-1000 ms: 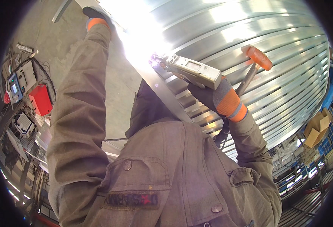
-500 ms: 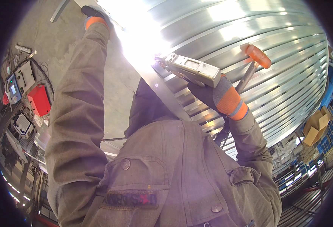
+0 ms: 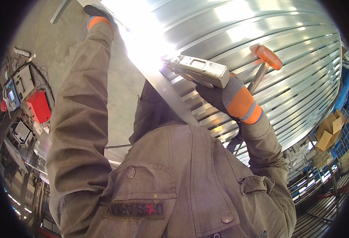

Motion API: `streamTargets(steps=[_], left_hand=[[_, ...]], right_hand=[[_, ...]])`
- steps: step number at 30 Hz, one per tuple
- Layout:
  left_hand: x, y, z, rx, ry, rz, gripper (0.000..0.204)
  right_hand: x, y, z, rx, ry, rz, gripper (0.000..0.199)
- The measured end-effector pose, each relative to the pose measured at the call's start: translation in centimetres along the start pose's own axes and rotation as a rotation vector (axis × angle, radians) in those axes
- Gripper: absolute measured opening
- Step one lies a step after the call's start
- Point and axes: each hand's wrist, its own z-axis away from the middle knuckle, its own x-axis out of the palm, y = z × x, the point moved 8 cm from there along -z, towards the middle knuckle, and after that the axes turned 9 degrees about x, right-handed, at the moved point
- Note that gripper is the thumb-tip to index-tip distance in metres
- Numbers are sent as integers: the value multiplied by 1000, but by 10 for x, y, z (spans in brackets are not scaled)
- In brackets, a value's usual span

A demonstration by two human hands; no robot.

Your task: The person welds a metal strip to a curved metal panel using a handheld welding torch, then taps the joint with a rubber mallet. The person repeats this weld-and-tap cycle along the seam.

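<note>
My right hand (image 3: 226,93), in a grey and orange work glove, is closed around a welding gun (image 3: 202,67) with a boxy pale body. Its tip meets the edge bar (image 3: 174,99) of a large slatted metal panel (image 3: 269,95), where a white glare hides the contact point. Farther up that same edge, my gloved left hand (image 3: 98,16) grips the frame, its fingers partly hidden by the bar and washed out by light. A hammer with an orange head (image 3: 269,57) lies on the slats just beyond my right hand.
On the left stand a red box (image 3: 39,107), a control unit with a small screen (image 3: 11,95) and cables. Concrete floor (image 3: 121,91) shows between my arms. An opened cardboard box (image 3: 330,131) and a blue wire-mesh container (image 3: 347,127) are at the right.
The view has shifted very slightly. Both hands hold the same places, and the glare at the gun's tip stays on the panel's edge.
</note>
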Motion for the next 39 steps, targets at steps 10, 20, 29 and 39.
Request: streamTargets(steps=[10, 20, 29, 39], left_hand=[[0, 1, 3, -3, -15, 21, 104], [1, 1, 1, -17, -33, 37, 104], [3, 1, 3, -28, -42, 46, 105], [-1, 3, 7, -40, -26, 50, 105]], right_hand=[[-7, -9, -3, -73, 49, 114, 40], [-8, -15, -8, 111, -94, 213, 38], [-13, -23, -23, 203, -162, 221, 39], [-28, -18, -6, 84, -67, -238, 50]])
